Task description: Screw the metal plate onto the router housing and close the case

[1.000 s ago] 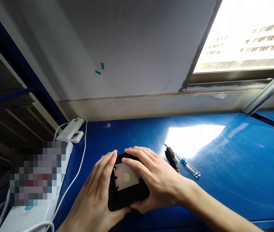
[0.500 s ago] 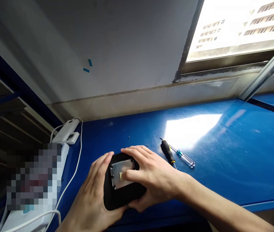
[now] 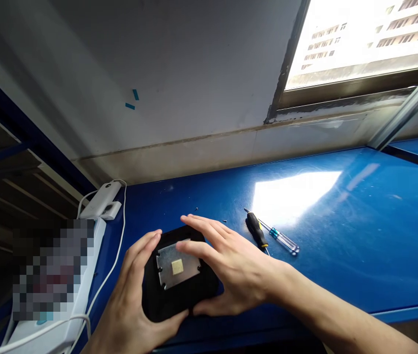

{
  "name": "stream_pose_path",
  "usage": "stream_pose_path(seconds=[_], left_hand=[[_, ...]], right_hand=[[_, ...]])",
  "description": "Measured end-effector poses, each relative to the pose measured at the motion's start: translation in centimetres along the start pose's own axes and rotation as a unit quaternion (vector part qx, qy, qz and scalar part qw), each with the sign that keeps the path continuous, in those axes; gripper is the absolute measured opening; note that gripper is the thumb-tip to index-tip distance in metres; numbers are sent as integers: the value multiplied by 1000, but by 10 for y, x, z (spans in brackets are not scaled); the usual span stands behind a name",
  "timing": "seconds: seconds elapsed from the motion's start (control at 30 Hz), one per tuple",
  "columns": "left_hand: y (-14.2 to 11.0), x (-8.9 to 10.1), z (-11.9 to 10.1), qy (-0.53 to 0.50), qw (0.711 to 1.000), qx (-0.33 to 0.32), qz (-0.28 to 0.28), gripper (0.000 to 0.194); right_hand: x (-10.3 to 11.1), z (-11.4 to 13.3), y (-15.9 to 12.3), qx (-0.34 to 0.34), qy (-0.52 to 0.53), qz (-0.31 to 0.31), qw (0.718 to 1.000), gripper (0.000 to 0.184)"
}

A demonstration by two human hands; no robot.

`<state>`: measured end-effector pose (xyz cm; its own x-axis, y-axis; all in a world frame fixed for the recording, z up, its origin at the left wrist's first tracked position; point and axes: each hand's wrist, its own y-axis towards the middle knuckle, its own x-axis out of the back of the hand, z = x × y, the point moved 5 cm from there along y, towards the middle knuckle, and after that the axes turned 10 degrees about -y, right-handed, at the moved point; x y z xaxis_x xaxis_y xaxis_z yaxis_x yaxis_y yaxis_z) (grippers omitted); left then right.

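Between my hands is a black, round-cornered device [image 3: 175, 304], its top facing me. A silver metal plate [image 3: 190, 275] with notched edges lies on it, and a pale yellow square pad [image 3: 177, 267] is stuck near the plate's middle. My left hand [image 3: 129, 295] is wrapped around the device's left side, thumb along the near edge. My right hand [image 3: 233, 273] grips the right side, thumb at the near edge, one finger over the plate's upper right corner. The device's underside is hidden.
A black-and-yellow screwdriver [image 3: 255, 229] and a clear-handled screwdriver [image 3: 284, 242] lie crossed on the blue table [image 3: 341, 246]. Two tiny screws [image 3: 224, 221] lie beyond my hands. At left are a white power strip [image 3: 100, 199], a white cable [image 3: 119, 241] and a blurred-out item.
The device and both hands have shifted slightly left. My right finger has lifted off the yellow pad, which now shows whole.
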<state>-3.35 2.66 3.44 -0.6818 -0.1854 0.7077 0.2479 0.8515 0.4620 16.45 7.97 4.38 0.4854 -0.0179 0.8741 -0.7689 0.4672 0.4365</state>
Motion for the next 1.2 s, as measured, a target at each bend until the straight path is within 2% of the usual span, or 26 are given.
stream_pose_path(seconds=[0.1,0.3,0.43,0.7,0.9,1.1,1.2], left_hand=[[1,5,-1,-11,1000,-7,3,98],[0,6,-6,-44,998,-39,26,66],[-3,5,-4,-24,998,-29,48,51],[-5,5,-3,-16,998,-21,63,53],[-3,1,-4,15,994,-67,85,48],[6,-5,-7,28,992,-99,73,75],[11,-6,-10,53,990,-115,65,82]], right_hand=[[3,-4,-1,-5,14,-4,1000,114],[4,-6,-1,-11,33,-45,998,126],[2,-4,0,-2,26,-59,998,127],[3,-2,0,-2,38,-72,997,135],[2,0,0,-3,56,-77,995,136],[0,2,0,-8,56,-70,996,133],[0,3,0,-5,54,-83,995,133]])
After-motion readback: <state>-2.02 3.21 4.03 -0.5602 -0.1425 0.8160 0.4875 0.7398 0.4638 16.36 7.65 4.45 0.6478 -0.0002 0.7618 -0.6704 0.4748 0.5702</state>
